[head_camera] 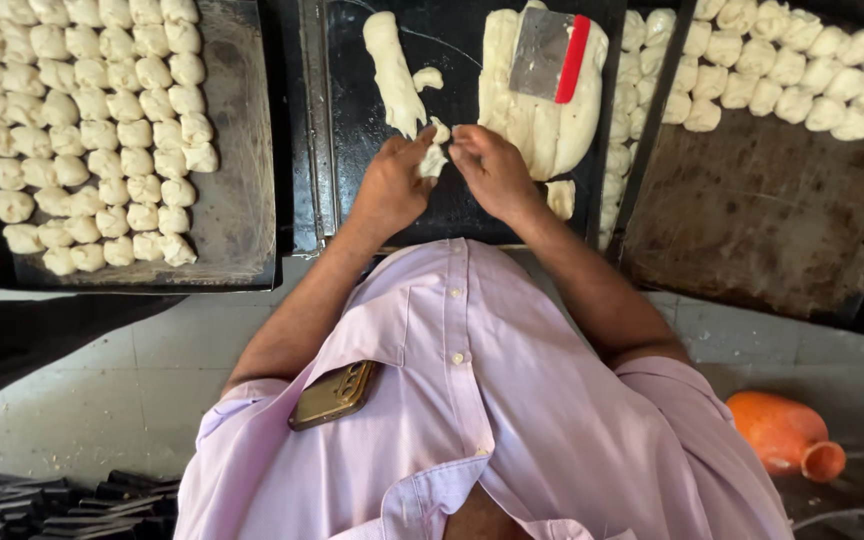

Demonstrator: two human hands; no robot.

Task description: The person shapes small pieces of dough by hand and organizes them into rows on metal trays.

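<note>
Now | left hand (388, 188) and right hand (492, 170) pinch one small dough piece (433, 160) between closed fingertips, over the black tray (352, 150) | risk: sticky dough could tear unevenly, or smear into the big dough slab (537, 110) just right of them.

You've got three dark trays (252, 150) in front of you, one red-handled scraper (550, 55), one orange jug (787, 432), one phone (334, 394).
</note>
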